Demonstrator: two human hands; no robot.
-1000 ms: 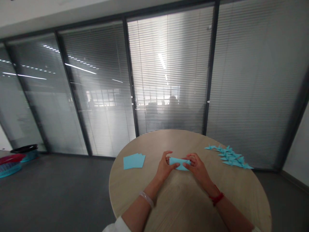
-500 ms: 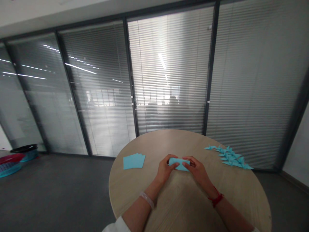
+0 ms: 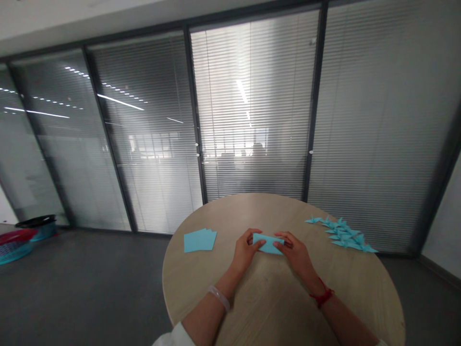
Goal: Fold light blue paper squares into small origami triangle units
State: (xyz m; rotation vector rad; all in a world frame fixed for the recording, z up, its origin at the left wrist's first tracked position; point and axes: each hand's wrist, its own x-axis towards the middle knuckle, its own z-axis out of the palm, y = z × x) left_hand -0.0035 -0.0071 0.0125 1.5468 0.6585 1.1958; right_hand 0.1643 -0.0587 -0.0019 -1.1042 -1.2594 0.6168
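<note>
Between my two hands is a folded sheet of blue paper (image 3: 268,243), narrow and lengthwise from left to right. My left hand (image 3: 248,247) grips its left end, thumb on the near face and fingers behind. At the other end my right hand (image 3: 292,248) holds it the same way, fingers curled at the back edge. A small stack of blue paper sheets (image 3: 200,240) lies flat to the left of my left hand. Off to the right rest several folded blue paper cranes (image 3: 345,234), grouped close together.
The round wooden table (image 3: 259,206) has its far edge close to a glass partition (image 3: 252,96) with blinds. On the floor at the far left stand a red and blue basket (image 3: 16,245) and a black-rimmed blue one (image 3: 45,229).
Both thumbs have shifted slightly on the folded paper, and its near face looks a little flatter. The stack and the cranes have not moved.
</note>
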